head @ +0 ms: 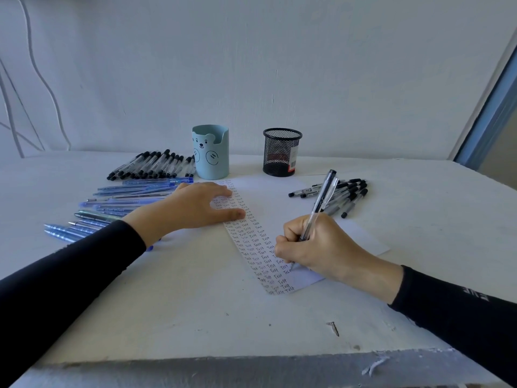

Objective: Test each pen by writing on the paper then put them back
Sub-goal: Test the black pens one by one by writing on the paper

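My right hand [319,247] grips a clear pen with a black cap end [321,200], its tip touching the white paper [268,197] near the lower rows of handwritten "Test" words. My left hand [195,205] lies flat with straight fingers on the paper's left edge, pressing it down. Black-capped pens lie in a pile at the right [341,194] and in a row at the back left [156,165]. Blue pens [117,203] are spread on the table left of my left hand.
A light blue bear-faced pen cup [211,152] and a black mesh pen cup [281,152] stand behind the paper near the wall. The white table [195,317] has a chipped front edge and a small screw [333,327] lying near it.
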Tool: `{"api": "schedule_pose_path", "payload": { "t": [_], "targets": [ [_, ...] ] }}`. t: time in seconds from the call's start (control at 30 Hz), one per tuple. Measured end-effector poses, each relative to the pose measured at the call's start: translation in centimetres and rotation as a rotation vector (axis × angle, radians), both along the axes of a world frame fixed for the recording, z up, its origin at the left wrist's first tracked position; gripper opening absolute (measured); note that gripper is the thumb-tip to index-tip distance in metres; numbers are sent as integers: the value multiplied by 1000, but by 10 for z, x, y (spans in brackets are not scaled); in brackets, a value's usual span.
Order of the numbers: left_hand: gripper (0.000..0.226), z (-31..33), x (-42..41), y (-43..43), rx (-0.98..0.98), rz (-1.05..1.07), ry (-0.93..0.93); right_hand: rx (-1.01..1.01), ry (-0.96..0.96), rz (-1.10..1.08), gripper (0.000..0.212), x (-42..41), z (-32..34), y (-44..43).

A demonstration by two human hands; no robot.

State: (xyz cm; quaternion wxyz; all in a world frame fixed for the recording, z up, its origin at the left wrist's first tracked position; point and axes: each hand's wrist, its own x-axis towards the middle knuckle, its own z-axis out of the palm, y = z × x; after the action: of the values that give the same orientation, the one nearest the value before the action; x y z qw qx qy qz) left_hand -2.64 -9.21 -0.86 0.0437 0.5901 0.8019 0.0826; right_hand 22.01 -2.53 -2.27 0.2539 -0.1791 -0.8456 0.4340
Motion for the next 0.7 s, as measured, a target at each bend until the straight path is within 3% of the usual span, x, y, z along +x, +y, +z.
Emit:
{"api": "schedule_pose_path", "payload": {
  "t": [0.17, 0.27, 0.4, 0.47, 0.57, 0.7],
  "targets": [
    [104, -2, -2, -1, 20, -9, -19, -84, -29, 14, 50, 2, 9, 3],
    [91, -2, 0, -1, 26, -10, 9, -53, -28, 21, 54, -3, 28, 9],
    [61, -5, -8, -1, 97, -35, 86, 27, -49, 32, 37, -16, 53, 28],
    [50, -5, -14, -2, 124, -16, 91, 115, -36, 46, 33, -22, 53, 35],
    [53, -4, -20, -2, 98, 15, 108, 334, 33, 20, 19, -31, 34, 47],
    [57, -3, -23, -2, 73, 27, 104, 593, -95, 114, 29, -36, 9, 50]
  ]
}}
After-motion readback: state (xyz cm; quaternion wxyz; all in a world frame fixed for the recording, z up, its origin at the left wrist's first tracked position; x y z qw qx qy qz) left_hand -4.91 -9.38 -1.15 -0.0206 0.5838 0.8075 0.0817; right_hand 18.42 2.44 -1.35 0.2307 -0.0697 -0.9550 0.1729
